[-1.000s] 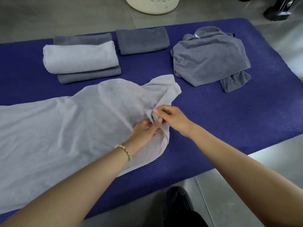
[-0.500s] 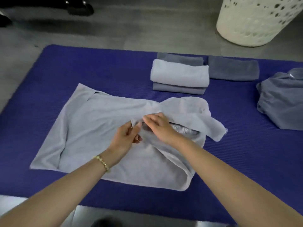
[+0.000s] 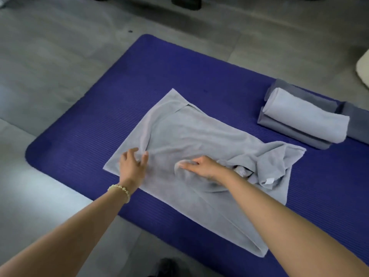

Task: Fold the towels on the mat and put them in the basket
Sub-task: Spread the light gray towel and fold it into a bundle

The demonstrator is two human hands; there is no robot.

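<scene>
A light grey towel lies spread and rumpled on the purple mat; its right end is bunched, with a white label showing. My left hand rests on the towel near its left edge, fingers spread by a raised crease. My right hand lies at the towel's middle and pinches a small fold of cloth at its fingertips. Only a sliver of the white basket shows at the right edge.
A folded light towel sits on a folded dark grey towel at the mat's right, with another dark folded towel beside them. Grey floor tiles surround the mat. A dark shoe is at the bottom.
The view has swung left, leaving the basket almost out of frame. My left hand has let go and moved left onto the towel's edge; my right hand has slid leftward with the cloth.
</scene>
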